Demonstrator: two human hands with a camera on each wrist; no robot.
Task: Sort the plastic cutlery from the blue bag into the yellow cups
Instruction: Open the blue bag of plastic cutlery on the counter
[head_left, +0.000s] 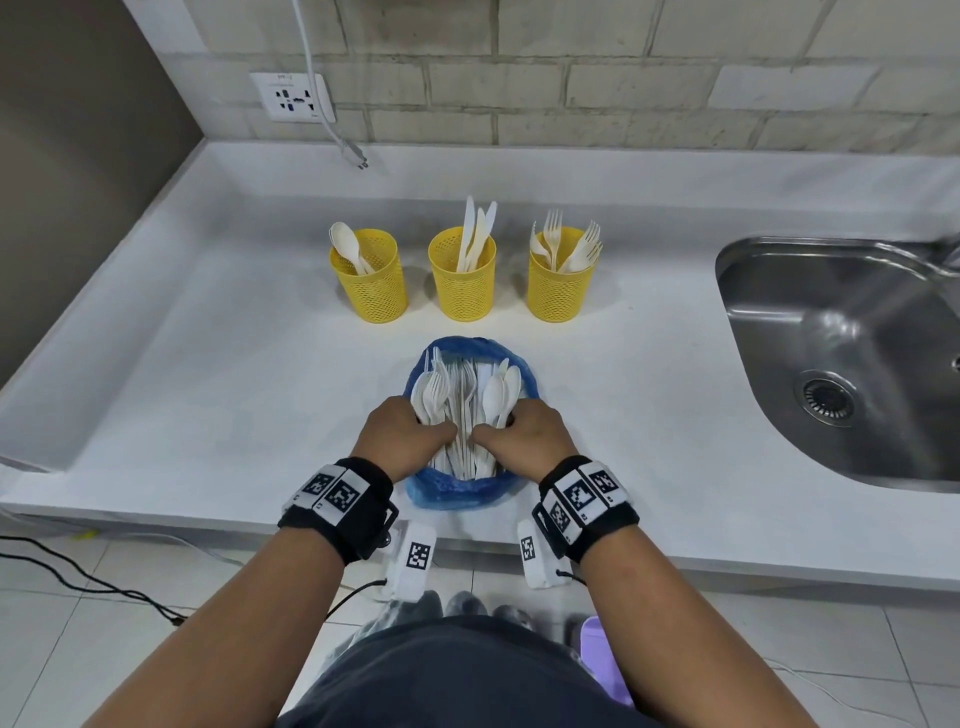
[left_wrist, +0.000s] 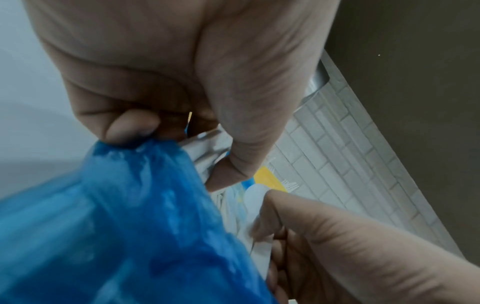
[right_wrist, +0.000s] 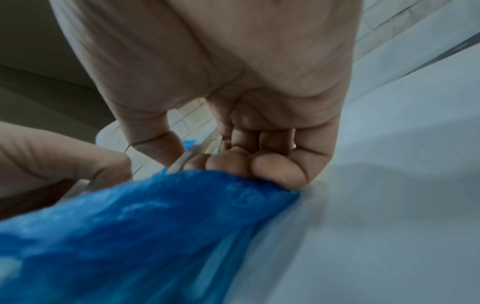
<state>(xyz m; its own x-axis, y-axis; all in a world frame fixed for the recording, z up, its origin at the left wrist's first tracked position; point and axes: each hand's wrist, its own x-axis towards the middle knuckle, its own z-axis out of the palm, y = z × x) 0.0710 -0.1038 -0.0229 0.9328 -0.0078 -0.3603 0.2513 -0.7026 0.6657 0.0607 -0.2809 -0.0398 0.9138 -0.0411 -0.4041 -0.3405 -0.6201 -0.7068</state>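
Observation:
The blue bag (head_left: 462, 491) lies open near the counter's front edge, full of white plastic cutlery (head_left: 460, 395). My left hand (head_left: 441, 428) grips a bunch of white pieces at the bag's left side, fingers curled against the blue bag (left_wrist: 130, 216). My right hand (head_left: 483, 431) pinches thin white handles between thumb and fingers (right_wrist: 280, 168) at the bag's right side, just above the blue bag (right_wrist: 155, 226). Behind the bag stand three yellow cups: the left cup (head_left: 371, 291) holds spoons, the middle cup (head_left: 462, 283) knives, the right cup (head_left: 560, 286) forks.
A steel sink (head_left: 841, 353) is set into the white counter (head_left: 208, 364) at the right. A wall socket (head_left: 292, 96) and a dangling plug (head_left: 358, 158) are at the back. The counter's raised rim runs along the left.

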